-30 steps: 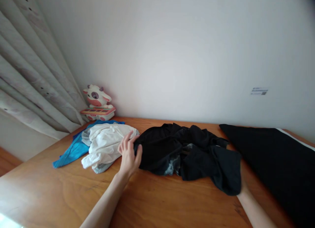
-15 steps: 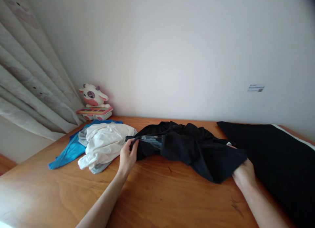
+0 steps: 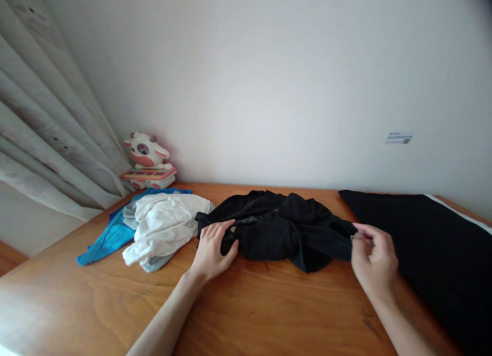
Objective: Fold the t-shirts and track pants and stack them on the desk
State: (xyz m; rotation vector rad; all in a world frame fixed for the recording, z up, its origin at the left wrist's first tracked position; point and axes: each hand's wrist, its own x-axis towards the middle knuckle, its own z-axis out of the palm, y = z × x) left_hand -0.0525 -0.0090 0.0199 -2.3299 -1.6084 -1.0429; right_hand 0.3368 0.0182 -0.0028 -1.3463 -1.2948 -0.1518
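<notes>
A crumpled black garment [image 3: 284, 228] lies across the middle of the wooden table, between my two hands. My left hand [image 3: 213, 251] rests at its left end, fingers lying on the cloth and thumb held apart from them. A small pale mark shows on the fabric by those fingertips. At the other end, my right hand [image 3: 374, 258] is closed, pinching the garment's right edge. Its fingers partly hide the cloth they grip. Just left of the garment is a bunched white garment [image 3: 165, 225] with grey parts, lying over a blue garment [image 3: 111, 240].
A flat black cloth [image 3: 430, 248] with a white stripe covers the table's right side. A cow-shaped toy keyboard [image 3: 148, 163] stands at the back left corner, near the curtain [image 3: 49, 115]. The wall [image 3: 269, 89] behind carries a small label [image 3: 398, 138].
My left hand has loosened its pinch and spread over the cloth, a little to the right. The garment's raised right end has come lower, and my right hand now pinches its edge from outside.
</notes>
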